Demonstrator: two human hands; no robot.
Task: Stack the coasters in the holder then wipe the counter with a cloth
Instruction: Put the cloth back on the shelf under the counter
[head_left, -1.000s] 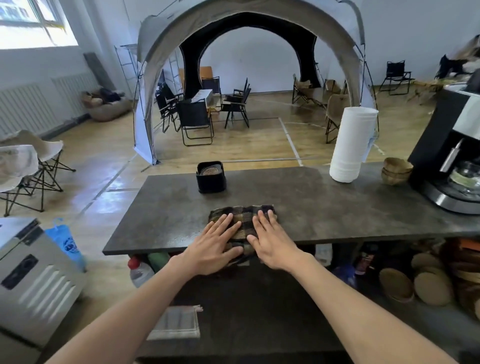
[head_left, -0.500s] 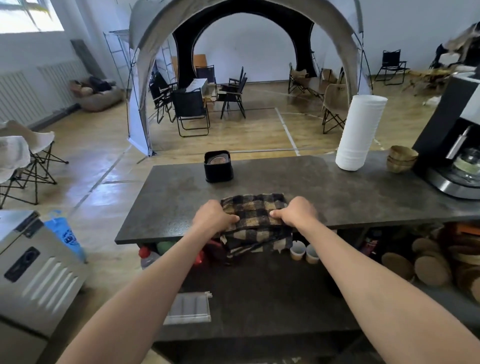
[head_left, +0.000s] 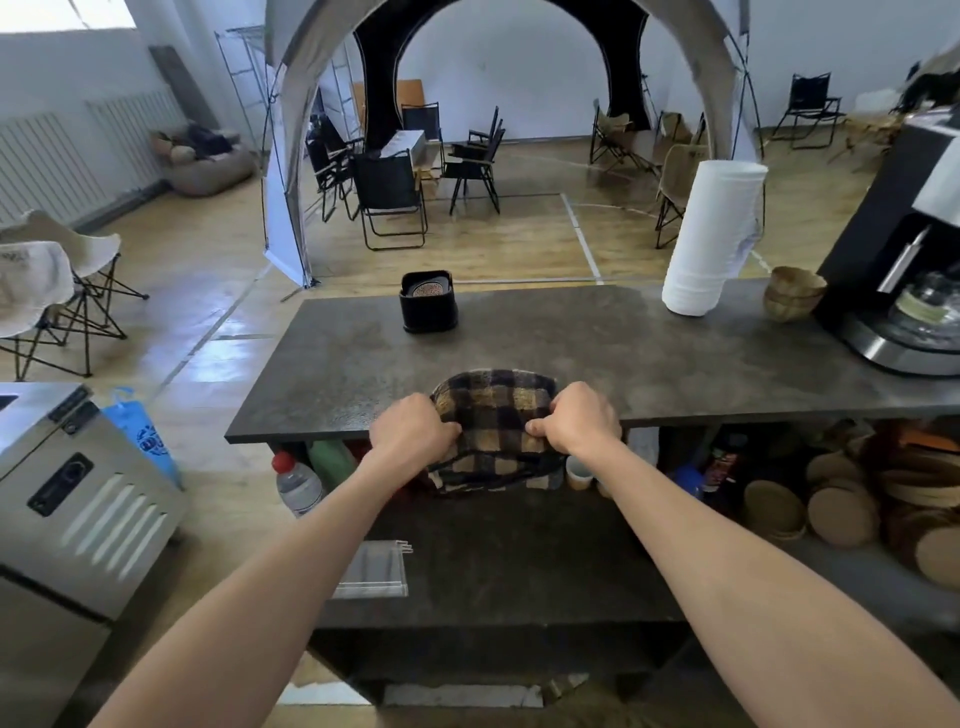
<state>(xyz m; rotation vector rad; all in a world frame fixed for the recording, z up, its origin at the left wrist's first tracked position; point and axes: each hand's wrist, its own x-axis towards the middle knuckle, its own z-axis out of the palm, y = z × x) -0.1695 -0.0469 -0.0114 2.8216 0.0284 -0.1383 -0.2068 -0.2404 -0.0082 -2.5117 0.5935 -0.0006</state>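
Now bunched rather than spread, the dark brown and tan checked cloth (head_left: 493, 415) sits at the near edge of the grey stone-look counter (head_left: 649, 358), part of it drooping over the lip, with the left hand (head_left: 410, 434) and right hand (head_left: 579, 421) each clenched on a side of it. A second ago both palms lay flat and open on the fabric; half a second ago they had closed into fists, and that grasp holds here with the cloth drawn a little toward the person. That reads as gathering the cloth up, either to refold it for another pass or because the wiping is nearly done; which of the two cannot be told. The black square coaster holder (head_left: 429, 306) stands well apart from the hands near the far edge, with a round patterned coaster (head_left: 427, 289) visible at its mouth, so the stacking step looks complete, though how many coasters lie beneath the top one is hidden by the holder's walls. The fingertips of both hands are tucked into the folds and out of sight. To the right, a tall white stack of cups (head_left: 711, 234) and some wooden bowls (head_left: 795, 299) stand beside a black coffee machine (head_left: 904, 249) that is cut off by the frame.
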